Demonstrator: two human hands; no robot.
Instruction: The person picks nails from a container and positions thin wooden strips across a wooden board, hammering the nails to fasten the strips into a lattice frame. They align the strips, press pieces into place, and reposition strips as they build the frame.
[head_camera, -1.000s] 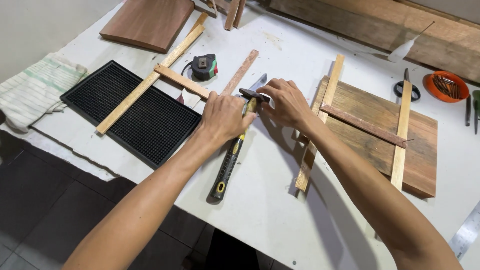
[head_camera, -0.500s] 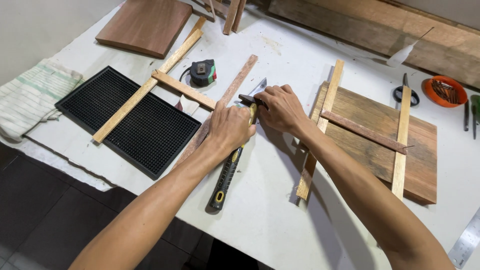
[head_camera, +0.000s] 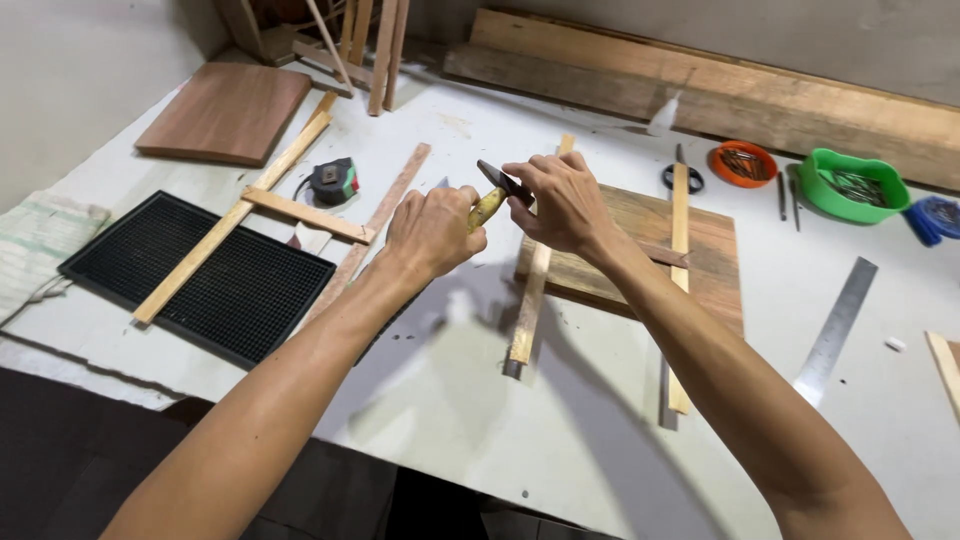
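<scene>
Hammer gripped by both hands, left & right; wood slat, board below.

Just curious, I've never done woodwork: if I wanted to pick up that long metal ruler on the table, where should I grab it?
Probably the near end of the metal ruler, from above. It lies flat, with bare table around that end.

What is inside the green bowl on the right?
The green bowl holds a heap of thin dark metal pieces, probably nails. Its near wall hides the bottom, so how deep the heap goes cannot be seen.
</scene>
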